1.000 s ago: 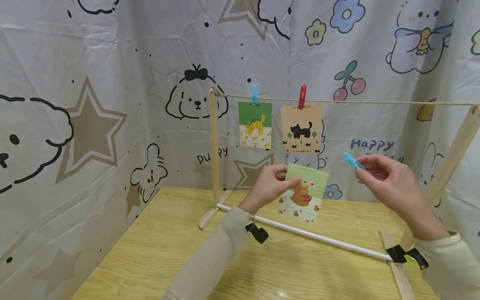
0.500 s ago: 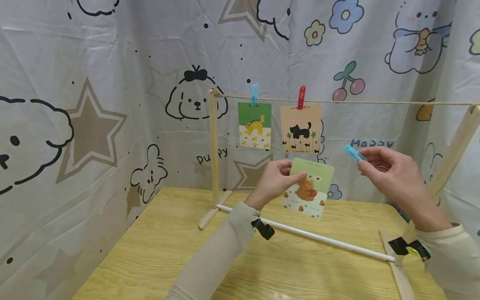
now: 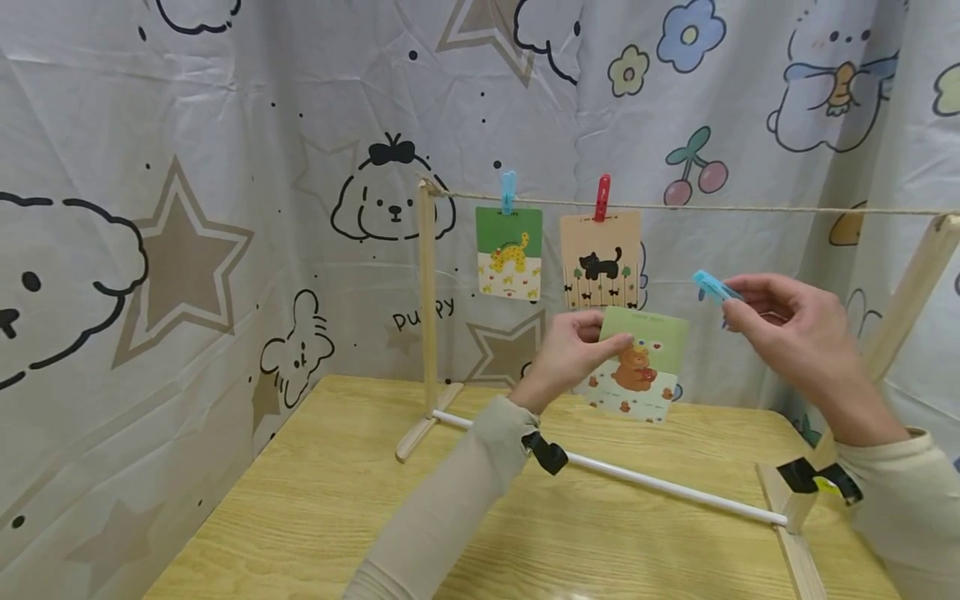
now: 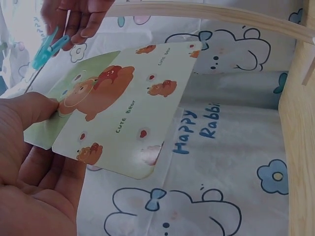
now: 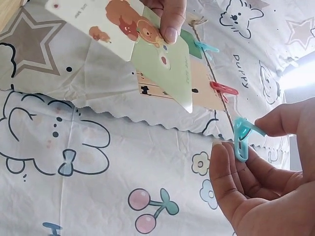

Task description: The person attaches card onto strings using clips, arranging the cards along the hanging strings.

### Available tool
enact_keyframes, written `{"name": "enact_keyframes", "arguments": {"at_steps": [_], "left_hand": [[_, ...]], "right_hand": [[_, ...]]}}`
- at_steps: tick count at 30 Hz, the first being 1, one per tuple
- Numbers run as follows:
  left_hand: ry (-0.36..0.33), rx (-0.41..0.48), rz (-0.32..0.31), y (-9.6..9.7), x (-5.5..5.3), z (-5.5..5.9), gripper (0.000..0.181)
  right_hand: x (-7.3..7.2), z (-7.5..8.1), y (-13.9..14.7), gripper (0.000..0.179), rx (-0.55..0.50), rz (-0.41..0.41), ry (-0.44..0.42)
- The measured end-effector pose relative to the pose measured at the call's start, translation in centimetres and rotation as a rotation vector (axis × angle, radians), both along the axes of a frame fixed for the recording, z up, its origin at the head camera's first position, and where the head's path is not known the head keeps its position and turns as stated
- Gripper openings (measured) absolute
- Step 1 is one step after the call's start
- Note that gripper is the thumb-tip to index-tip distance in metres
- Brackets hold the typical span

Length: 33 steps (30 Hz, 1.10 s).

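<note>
My left hand (image 3: 573, 354) pinches the left edge of a green and white bear card (image 3: 641, 367), thumb in front and fingers behind. In the left wrist view the card (image 4: 123, 108) is tilted, with "Cute Bear" printed on it. To its right, my right hand (image 3: 798, 337) holds a light blue clothespin (image 3: 716, 287) between thumb and fingers. The right wrist view shows this clothespin (image 5: 242, 139) pinched at its handle ends. Both hands are below the twine line (image 3: 697, 207). On the line hang a leopard card (image 3: 510, 271) by a blue clothespin (image 3: 508, 193) and a black-cat card (image 3: 600, 237) by a red clothespin (image 3: 603, 198).
Wooden posts (image 3: 428, 300) at either end carry the twine. A white rod (image 3: 675, 483) joins their feet on the wood-grain table (image 3: 300, 517). Behind stands a printed curtain (image 3: 360, 83).
My left hand has moved right and upward with the bear card. My right hand has risen with the blue clothespin. The hanging cards stay where they were.
</note>
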<state>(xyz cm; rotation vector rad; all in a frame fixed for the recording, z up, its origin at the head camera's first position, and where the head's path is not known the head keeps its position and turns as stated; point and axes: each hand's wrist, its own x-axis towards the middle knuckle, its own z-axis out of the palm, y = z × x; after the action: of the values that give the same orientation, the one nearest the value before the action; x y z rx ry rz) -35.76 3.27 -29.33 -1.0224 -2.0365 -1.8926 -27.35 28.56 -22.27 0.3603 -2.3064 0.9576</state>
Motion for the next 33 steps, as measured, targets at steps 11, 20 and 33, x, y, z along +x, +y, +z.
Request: {"name": "enact_keyframes", "arguments": {"at_steps": [11, 20, 33], "left_hand": [[-0.023, 0.005, -0.008, 1.4, 0.1, 0.9, 0.012], [-0.020, 0.026, -0.027, 1.9, 0.1, 1.3, 0.016], [-0.008, 0.021, 0.011, 2.8, 0.1, 1.9, 0.016]], "right_hand": [[0.0, 0.7, 0.2, 0.038, -0.009, -0.020, -0.002], [0.1, 0.7, 0.2, 0.037, -0.011, -0.025, 0.002], [0.2, 1.1, 0.4, 0.037, -0.016, -0.025, 0.033]]}}
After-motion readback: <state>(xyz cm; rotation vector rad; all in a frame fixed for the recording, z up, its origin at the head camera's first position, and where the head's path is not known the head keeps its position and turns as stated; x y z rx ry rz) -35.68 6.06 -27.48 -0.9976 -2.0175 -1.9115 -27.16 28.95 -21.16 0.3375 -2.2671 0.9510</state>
